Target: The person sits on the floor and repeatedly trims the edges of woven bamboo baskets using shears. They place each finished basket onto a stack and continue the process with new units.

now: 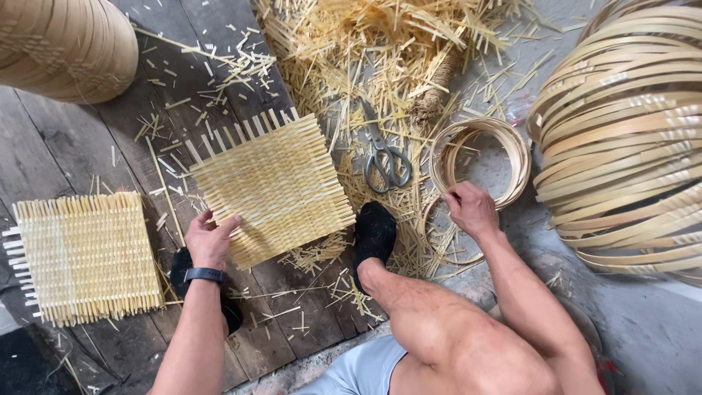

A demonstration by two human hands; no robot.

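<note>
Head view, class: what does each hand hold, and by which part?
Left hand presses the woven mat at its lower-left edge. Right hand grips a bamboo hoop at its lower rim.

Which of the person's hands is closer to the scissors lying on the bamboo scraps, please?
The right hand, which grips a small bamboo hoop just right of and below the scissors. The left hand is farther off, resting on the woven mat at its lower-left edge.
</note>
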